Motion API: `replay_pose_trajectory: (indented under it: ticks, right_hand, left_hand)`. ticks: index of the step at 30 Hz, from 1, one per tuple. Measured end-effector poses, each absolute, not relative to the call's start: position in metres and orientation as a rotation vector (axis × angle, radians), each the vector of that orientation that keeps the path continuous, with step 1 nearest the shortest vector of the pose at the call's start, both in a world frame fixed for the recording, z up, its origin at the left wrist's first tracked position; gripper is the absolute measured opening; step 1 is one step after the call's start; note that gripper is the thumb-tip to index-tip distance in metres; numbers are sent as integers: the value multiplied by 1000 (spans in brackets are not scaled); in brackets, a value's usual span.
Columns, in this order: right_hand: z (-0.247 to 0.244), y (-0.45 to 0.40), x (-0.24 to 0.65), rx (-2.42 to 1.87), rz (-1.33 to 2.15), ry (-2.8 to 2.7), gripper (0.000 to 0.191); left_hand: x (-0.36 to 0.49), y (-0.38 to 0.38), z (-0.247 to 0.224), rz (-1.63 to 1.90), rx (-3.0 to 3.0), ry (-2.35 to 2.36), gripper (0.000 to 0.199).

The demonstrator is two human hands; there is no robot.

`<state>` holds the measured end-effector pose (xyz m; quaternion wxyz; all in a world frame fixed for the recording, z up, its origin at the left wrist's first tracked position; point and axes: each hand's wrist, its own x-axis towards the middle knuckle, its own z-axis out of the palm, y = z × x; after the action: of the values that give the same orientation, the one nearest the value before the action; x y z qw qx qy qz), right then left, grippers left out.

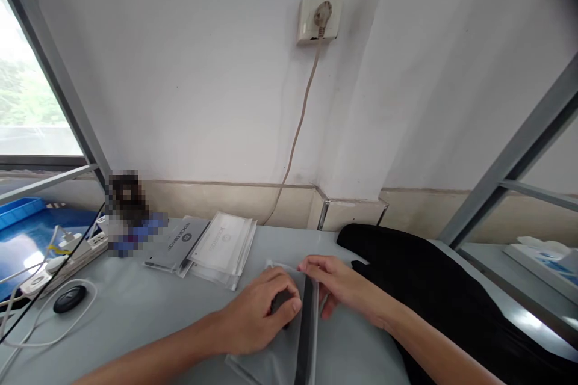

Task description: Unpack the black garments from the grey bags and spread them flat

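A translucent plastic bag [271, 367] lies on the grey table in front of me, with a long dark strip [304, 334] along its right side. Resting on the bag is my left hand [257, 316], its fingers curled and thumb brought in; something dark shows in the gap between them, too hidden to name. My right hand [334, 289] pinches the bag's upper right edge near the top of the strip, thumb and forefinger together and the other fingers bent beneath.
Printed plastic bags lie in a grey pile [176, 243] and a whitish pile [223, 246] at the back. Black cloth [419, 283] covers the right side. To the left are a power strip [67, 258], a black computer mouse [70, 299] and loose cables. A plugged cord [298, 126] hangs down the wall.
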<state>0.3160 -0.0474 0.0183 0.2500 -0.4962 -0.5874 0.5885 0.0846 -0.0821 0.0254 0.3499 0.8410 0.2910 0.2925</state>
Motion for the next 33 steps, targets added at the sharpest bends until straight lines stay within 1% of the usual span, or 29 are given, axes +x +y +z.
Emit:
replay_pose_trajectory:
  ticks: [2,5,6,8,10,11,13,16,18,20,22,26,33]
  right_hand:
    - [6,-41,317,-1297,1524,-1632,59]
    - [-5,-32,323,-1221,1418,-1651,59]
    - [-6,-32,324,-1184,1382,-1663,57]
    - [-5,-33,324,-1120,1321,-1677,54]
    - [-6,-36,322,-1094,1304,-1642,52]
    - [-7,-37,321,-1095,1312,-1606,52]
    - [-11,-39,318,-1106,1359,-1516,52]
    - [-18,-40,316,-1110,1437,-1401,52]
    - [-19,-40,315,-1101,1433,-1359,53]
    - [-19,-41,314,-1085,1402,-1340,53]
    - [-17,-43,313,-1072,1383,-1317,51]
    - [-14,-46,312,-1104,1352,-1274,47]
    - [-14,-45,311,-1074,1444,-1285,50]
  left_hand:
    - [81,-76,15,758,2170,709,21]
    - [75,-64,3,913,2118,864,23]
    - [73,-60,0,982,2084,947,29]
    - [70,-52,-4,1044,1957,1061,48]
    - [69,-46,-5,966,1769,1064,62]
    - [69,-44,-5,901,1675,1029,63]
    - [69,-43,-5,817,1542,951,55]
    - [72,-44,-5,884,1494,929,46]
    - [75,-47,-6,979,1452,984,48]
    - [77,-49,-7,1041,1310,1032,56]
    - [80,-52,-6,996,1112,1012,62]
    - [85,-57,-10,811,977,878,58]
    - [87,-58,-11,952,1026,1044,49]
